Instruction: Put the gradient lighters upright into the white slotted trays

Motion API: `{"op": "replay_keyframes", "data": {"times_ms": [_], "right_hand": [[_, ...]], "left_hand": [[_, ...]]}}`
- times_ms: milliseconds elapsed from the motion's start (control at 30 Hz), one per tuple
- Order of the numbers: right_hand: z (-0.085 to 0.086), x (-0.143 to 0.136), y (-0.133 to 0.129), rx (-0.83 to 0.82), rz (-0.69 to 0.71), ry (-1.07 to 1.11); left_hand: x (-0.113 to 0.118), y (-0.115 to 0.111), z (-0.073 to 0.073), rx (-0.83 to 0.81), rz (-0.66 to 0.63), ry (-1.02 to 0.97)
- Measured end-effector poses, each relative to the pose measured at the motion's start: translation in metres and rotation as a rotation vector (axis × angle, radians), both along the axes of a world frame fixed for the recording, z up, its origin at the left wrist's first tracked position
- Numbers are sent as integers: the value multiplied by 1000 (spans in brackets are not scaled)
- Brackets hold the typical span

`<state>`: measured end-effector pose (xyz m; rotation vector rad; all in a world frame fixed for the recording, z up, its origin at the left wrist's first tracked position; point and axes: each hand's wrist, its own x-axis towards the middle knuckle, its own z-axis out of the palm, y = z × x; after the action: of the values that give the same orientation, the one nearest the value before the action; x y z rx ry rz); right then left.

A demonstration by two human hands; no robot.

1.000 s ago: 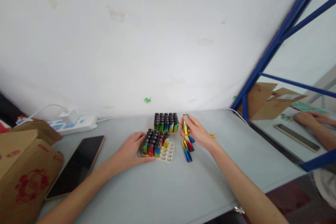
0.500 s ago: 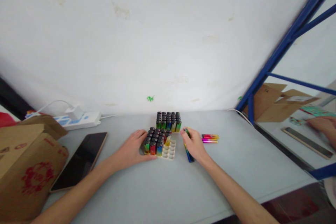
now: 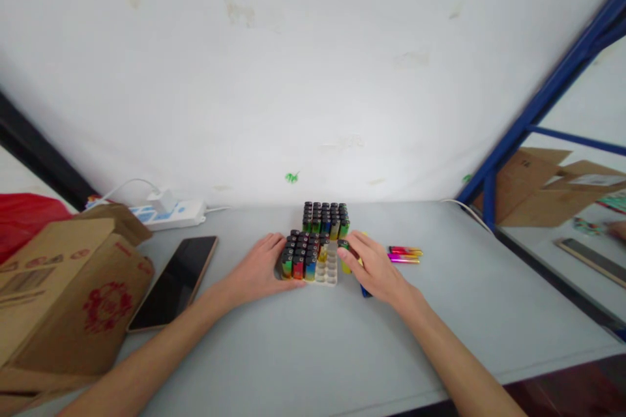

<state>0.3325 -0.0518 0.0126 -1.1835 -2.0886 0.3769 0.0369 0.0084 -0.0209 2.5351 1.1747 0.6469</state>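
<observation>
My left hand (image 3: 261,268) wraps the left side of a white tray (image 3: 327,273), which holds upright black-topped lighters (image 3: 298,257) in its left part. Several round slots at the tray's right side are bare. Just right of the tray, my right hand (image 3: 374,265) grips a yellow-green lighter (image 3: 345,260) with a black top, held upright. A blue lighter (image 3: 366,291) lies partly hidden under that hand. Behind the tray stands a second block of lighters (image 3: 326,218). Further right, a red lighter (image 3: 405,250) and a magenta one (image 3: 403,258) lie flat.
On the left are a cardboard box (image 3: 73,293), a dark phone (image 3: 176,280) and a white power strip (image 3: 183,214) by the wall. A blue metal frame (image 3: 508,150) rises at the right, with open cartons (image 3: 548,189) beyond it.
The lighter in my right hand has turned upright beside the tray. The whole view has shifted, so more of the cardboard box shows. My left hand stays on the tray.
</observation>
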Motion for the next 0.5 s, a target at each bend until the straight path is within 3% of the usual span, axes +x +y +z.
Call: {"op": "replay_keyframes", "data": {"times_ms": [133,267,500], "right_hand": [[-10,-2,4,-103,32,-14],[-17,-6,7,-94,49,-49],[-13,-14,8,-89,97,-152]], "left_hand": [[0,-1,2,0,-15,-12],[-1,-1,2,-6,-25,-28],[-1,2,-2,-4,-21,-35]]}}
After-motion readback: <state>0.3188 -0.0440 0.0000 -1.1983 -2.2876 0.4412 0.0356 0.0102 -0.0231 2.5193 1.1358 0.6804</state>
